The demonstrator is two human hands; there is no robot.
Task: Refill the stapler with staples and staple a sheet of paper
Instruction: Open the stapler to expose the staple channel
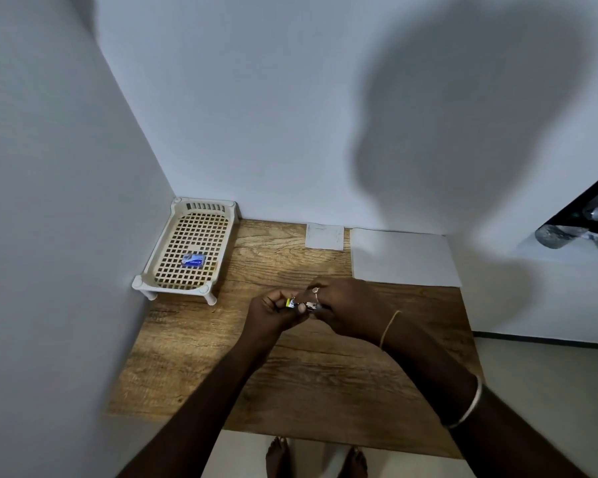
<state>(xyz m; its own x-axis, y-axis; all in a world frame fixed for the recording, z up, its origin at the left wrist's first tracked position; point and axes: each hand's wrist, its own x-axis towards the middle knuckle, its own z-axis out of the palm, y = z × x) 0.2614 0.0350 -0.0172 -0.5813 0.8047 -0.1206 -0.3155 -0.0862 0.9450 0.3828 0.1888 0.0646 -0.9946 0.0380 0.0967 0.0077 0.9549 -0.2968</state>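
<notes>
both hands work the stapler (299, 304) above the table (290, 374): left hand (273, 313) grips it, right hand (342, 305) pinches its metal end. refilling step appears underway; next, staples must seat squarely, then the sheet of paper (404, 257).

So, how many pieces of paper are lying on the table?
2. A small piece lies at the back edge of the table. A larger sheet lies just to its right. More sheets may be stacked under either one; I cannot tell.
</notes>
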